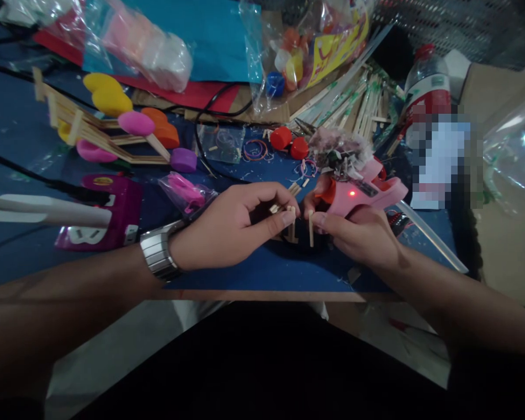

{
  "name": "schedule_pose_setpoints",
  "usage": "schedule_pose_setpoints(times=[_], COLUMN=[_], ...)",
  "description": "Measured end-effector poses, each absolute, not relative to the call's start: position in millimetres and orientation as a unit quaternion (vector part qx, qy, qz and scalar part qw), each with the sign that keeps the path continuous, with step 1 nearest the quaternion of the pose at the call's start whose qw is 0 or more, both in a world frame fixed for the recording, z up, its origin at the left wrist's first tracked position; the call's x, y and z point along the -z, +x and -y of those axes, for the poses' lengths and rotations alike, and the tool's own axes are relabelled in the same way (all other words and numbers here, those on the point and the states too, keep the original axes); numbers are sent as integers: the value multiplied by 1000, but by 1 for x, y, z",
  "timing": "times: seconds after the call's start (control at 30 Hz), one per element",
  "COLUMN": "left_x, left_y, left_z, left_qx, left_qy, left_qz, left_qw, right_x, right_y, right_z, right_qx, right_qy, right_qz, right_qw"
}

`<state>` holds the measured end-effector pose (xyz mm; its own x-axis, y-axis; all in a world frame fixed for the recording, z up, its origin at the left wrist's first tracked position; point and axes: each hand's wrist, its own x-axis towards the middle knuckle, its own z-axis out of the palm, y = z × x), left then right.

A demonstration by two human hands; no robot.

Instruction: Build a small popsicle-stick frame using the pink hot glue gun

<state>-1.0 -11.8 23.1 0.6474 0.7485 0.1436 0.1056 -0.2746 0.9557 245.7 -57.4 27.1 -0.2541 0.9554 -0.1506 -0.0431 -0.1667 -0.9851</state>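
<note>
My left hand (231, 224), a silver watch on its wrist, pinches a short wooden stick (291, 216) between thumb and fingers. Just across a small gap, my right hand (354, 230) grips another short wooden stick (311, 230), which points downward. Right behind the right fingers is a pink glue gun (354, 195) with a lit red light; whether the hand also bears on it I cannot tell. A clear glue stick (433, 236) slants out to its right. More cut wood pieces (294, 188) lie beyond the hands, partly hidden by them.
At left stand a wooden-stick frame with coloured wheels (114, 137) and a purple power strip (98, 216). Red caps (281, 139), loose wooden sticks (363, 99) and bagged coloured parts (291, 55) lie farther back. A bottle (426, 81) and cardboard (503, 245) are at right.
</note>
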Motion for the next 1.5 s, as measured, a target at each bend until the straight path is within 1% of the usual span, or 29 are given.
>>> schedule_pose_setpoints(times=[0.63,0.83,0.97,1.23,1.5], left_x=[-17,-16,-16,-16,-17], left_y=[-2,0,1,3,8], left_z=[11,13,13,15,15], left_qx=[-319,-315,-293,-252,-217], left_qy=[732,714,704,713,636], left_qz=[-327,-319,-308,-301,-297], left_qw=[506,537,569,581,678], right_x=[-18,-19,-22,-21,-18], right_y=[248,246,244,243,241], right_z=[57,55,55,58,60], right_qx=[-605,-604,-608,-612,-613], right_qy=[-453,-449,-438,-418,-410], right_qz=[507,520,514,535,526], right_qw=[415,404,416,406,423])
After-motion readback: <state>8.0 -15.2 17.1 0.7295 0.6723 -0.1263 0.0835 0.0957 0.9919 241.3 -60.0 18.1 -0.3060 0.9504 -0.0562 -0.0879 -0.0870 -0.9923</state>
